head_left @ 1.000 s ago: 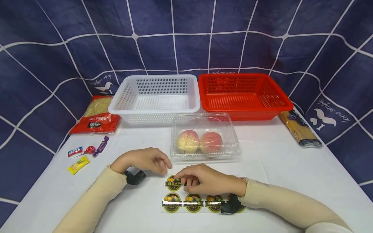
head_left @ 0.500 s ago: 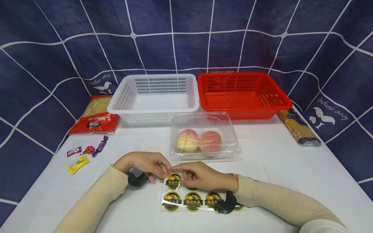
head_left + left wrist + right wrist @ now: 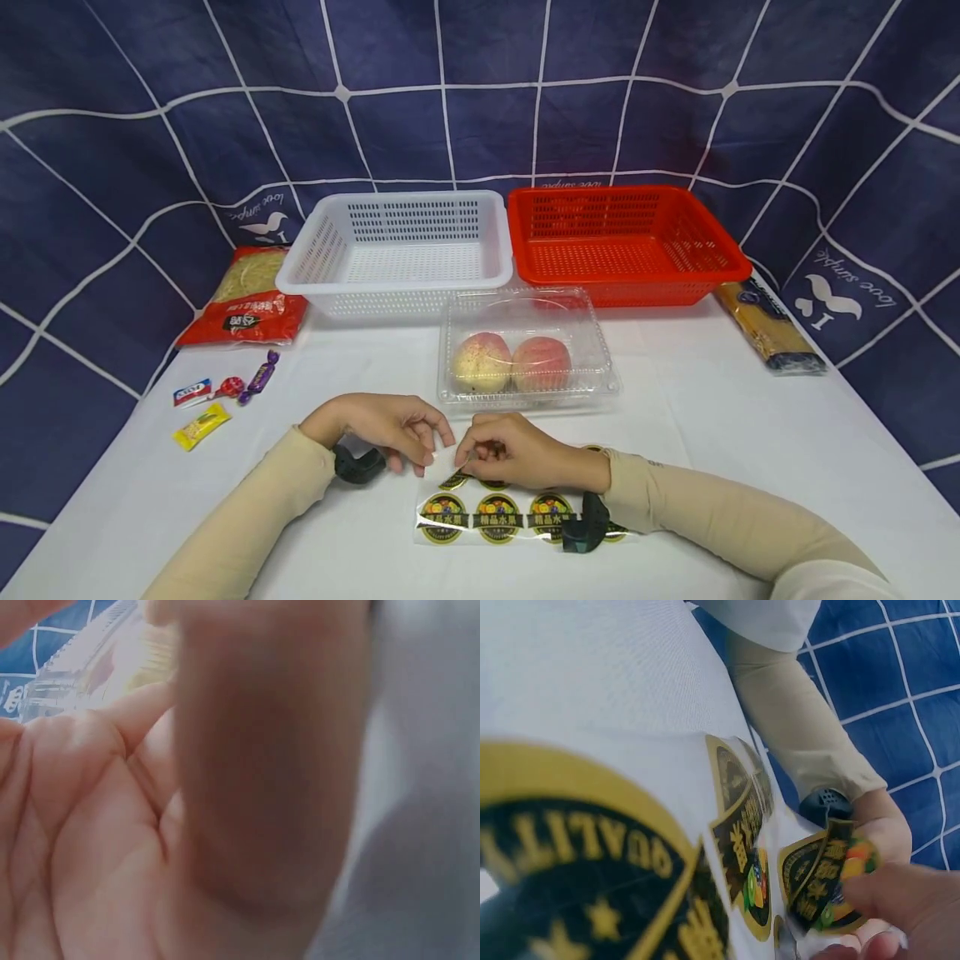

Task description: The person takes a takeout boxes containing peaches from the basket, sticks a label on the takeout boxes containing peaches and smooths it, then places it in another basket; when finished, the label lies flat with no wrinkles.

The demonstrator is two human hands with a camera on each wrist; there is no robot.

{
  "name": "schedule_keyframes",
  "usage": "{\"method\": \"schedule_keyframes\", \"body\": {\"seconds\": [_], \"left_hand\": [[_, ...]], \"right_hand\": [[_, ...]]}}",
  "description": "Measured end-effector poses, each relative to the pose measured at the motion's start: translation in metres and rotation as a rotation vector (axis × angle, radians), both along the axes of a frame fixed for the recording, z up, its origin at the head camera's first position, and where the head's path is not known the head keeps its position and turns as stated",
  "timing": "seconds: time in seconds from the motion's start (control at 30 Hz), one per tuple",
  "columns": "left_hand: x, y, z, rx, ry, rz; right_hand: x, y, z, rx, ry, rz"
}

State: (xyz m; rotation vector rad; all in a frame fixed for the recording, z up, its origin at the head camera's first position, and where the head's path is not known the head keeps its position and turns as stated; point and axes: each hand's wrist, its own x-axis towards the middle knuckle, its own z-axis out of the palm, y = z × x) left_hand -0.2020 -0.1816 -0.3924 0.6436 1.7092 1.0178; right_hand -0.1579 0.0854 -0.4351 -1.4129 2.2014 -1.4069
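A sheet of round black-and-gold fruit stickers (image 3: pixel 498 518) lies on the white table in front of the person. The right hand (image 3: pixel 517 450) pinches the edge of the top-left sticker (image 3: pixel 453 481), between thumb and finger, and that sticker is bent up with white backing beside it. In the right wrist view the thumb presses on the curled sticker (image 3: pixel 829 881). The left hand (image 3: pixel 386 425) holds the sheet's upper-left corner with thumb and fingers. Its palm and a blurred finger fill most of the left wrist view, hiding the grip there.
A clear clamshell box (image 3: pixel 592 367) with two peaches stands just beyond the hands. Behind it are a white basket (image 3: pixel 397 292) and a red basket (image 3: pixel 630 296). Several candies (image 3: pixel 201 425) and a red food bag (image 3: pixel 243 321) lie left, a pasta packet (image 3: pixel 772 329) right.
Both hands have come together at the sheet's upper-left corner. The right fingers now pinch the corner sticker, which was flat and is now lifted. Box and baskets stay put.
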Motion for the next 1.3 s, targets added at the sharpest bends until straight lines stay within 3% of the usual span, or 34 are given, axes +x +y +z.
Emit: {"method": "schedule_keyframes", "body": {"seconds": [0.17, 0.33, 0.53, 0.67, 0.8, 0.97, 1.07, 1.2, 1.3], "left_hand": [[0.001, -0.001, 0.0, -0.012, 0.023, 0.032], [0.002, -0.003, 0.004, -0.037, 0.093, 0.064], [-0.003, -0.011, 0.009, -0.064, 0.171, 0.112], [-0.008, -0.017, 0.009, -0.05, 0.226, 0.125], [-0.013, -0.023, 0.007, -0.029, 0.253, 0.173], [-0.018, -0.026, 0.005, -0.001, 0.31, 0.262], [-0.02, -0.025, 0.005, 0.04, 0.331, 0.321], [-0.024, -0.02, 0.005, 0.15, 0.284, 0.4], [-0.026, -0.015, 0.005, 0.228, 0.206, 0.456]], "right_hand": [[0.002, 0.001, 0.001, -0.038, -0.105, 0.01], [0.004, 0.002, 0.005, -0.057, -0.214, 0.036], [0.005, 0.004, 0.015, -0.01, -0.366, 0.075], [0.003, 0.007, 0.025, 0.043, -0.366, 0.059], [0.001, 0.011, 0.039, 0.011, -0.347, 0.04], [-0.004, 0.022, 0.062, -0.09, -0.375, -0.017], [-0.009, 0.029, 0.076, -0.143, -0.342, -0.074], [-0.021, 0.037, 0.089, -0.179, -0.316, -0.185], [-0.031, 0.042, 0.096, -0.191, -0.347, -0.295]]}}
